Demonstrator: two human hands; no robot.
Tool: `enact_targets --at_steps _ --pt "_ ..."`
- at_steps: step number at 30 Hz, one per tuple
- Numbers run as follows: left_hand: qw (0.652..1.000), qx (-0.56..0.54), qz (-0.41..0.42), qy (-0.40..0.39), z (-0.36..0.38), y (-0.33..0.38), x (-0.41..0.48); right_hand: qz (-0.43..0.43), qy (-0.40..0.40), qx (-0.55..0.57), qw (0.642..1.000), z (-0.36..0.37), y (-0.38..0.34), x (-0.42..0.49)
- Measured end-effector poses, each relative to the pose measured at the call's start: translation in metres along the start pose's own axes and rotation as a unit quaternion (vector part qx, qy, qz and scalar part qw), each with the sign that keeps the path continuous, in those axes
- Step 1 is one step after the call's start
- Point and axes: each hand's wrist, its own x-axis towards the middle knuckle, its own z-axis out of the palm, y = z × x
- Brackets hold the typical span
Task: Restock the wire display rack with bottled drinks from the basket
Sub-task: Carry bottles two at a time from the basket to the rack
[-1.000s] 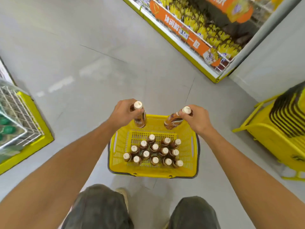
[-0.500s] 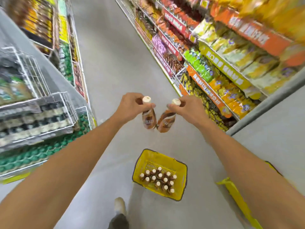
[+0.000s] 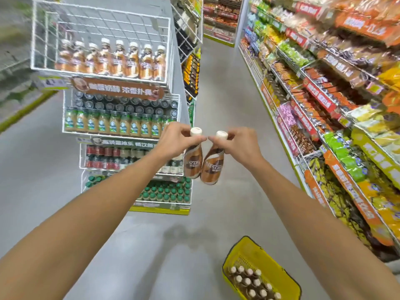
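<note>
My left hand (image 3: 176, 139) grips a brown coffee bottle (image 3: 193, 162) by its neck, and my right hand (image 3: 239, 145) grips a second one (image 3: 212, 167), which tilts. The two bottles hang side by side, almost touching, in front of the white wire display rack (image 3: 99, 24). The rack's top tier holds a row of similar brown bottles (image 3: 112, 59); lower tiers hold other drinks. The yellow basket (image 3: 244, 250) sits on the floor at the lower right with several white-capped bottles (image 3: 251, 282) in it.
Long snack shelves (image 3: 324, 105) run along the right side of the aisle. Grey floor (image 3: 216, 105) stretches between the rack and the shelves. More shelving (image 3: 220, 16) stands at the far end.
The view has swung up and left, so the wire rack now fills the left side. Both hands have carried their bottles up, away from the basket, toward the rack.
</note>
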Motion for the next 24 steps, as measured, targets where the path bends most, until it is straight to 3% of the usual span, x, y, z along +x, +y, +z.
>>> enact_targets --at_steps 6,14,20,24 --pt "0.996 0.055 -0.037 0.064 -0.149 -0.066 -0.01 -0.063 -0.037 0.017 0.997 0.101 -0.121 0.058" --pt "0.977 0.106 -0.074 0.172 -0.292 -0.132 -0.003 -0.153 -0.101 0.065 0.981 0.188 -0.244 0.132" --pt "0.972 0.102 -0.048 0.208 -0.369 -0.173 0.08 -0.194 -0.111 0.079 0.972 0.231 -0.298 0.238" --pt "0.968 0.131 -0.049 0.207 -0.413 -0.183 0.157 -0.189 -0.075 0.096 0.974 0.247 -0.323 0.328"
